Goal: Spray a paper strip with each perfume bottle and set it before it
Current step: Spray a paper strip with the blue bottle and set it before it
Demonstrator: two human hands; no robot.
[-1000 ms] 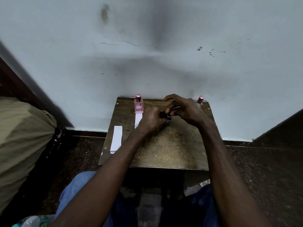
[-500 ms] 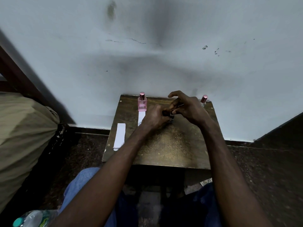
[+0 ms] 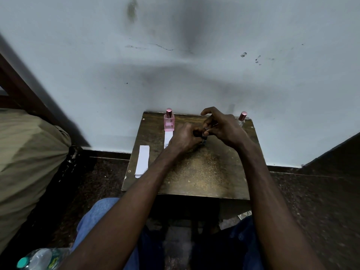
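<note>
A pink perfume bottle (image 3: pixel 169 122) stands at the back left of the small wooden table (image 3: pixel 204 172), with a white paper strip (image 3: pixel 168 137) lying in front of it. A clear bottle with a pink cap (image 3: pixel 242 118) stands at the back right, partly hidden behind my right hand. Between them my left hand (image 3: pixel 183 137) grips a small dark bottle (image 3: pixel 203 140) low on the table; most of it is hidden. My right hand (image 3: pixel 224 127) pinches the top of that dark bottle, its index finger raised.
A stack of white paper strips (image 3: pixel 142 161) lies at the table's left edge. The table stands against a pale wall. An olive cushion (image 3: pixel 29 156) is to the left, and a plastic water bottle (image 3: pixel 37 259) lies on the floor beside my knee.
Both hands stay together at the dark bottle in the middle of the table. The right fingers shift slightly at its top.
</note>
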